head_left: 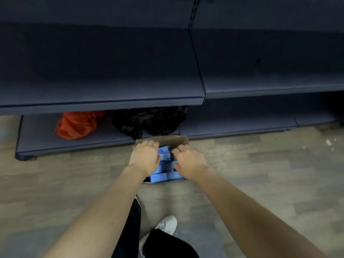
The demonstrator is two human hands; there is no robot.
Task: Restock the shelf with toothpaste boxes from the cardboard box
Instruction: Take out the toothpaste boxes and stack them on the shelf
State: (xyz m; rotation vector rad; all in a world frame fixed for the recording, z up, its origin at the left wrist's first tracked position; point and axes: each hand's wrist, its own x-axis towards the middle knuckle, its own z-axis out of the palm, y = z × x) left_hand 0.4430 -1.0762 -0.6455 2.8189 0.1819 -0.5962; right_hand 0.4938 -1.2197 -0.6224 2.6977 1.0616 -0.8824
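A small cardboard box (168, 140) stands on the wooden floor in front of the low shelf, holding several blue toothpaste boxes (164, 156). My left hand (146, 157) reaches into its left side, fingers curled down over the boxes' left ends. My right hand (188, 161) comes in from the right, its fingers and thumb curled around the right ends of the same boxes. Above, the dark grey shelf (104, 97) stretches across the view with nothing on it.
On the bottom shelf (39, 138) lie an orange plastic bag (77, 124) and a dark camouflage-patterned bag (150, 120), just behind the cardboard box. A second shelf bay (270, 86) continues to the right. My white shoe (167, 224) and dark trouser legs are below.
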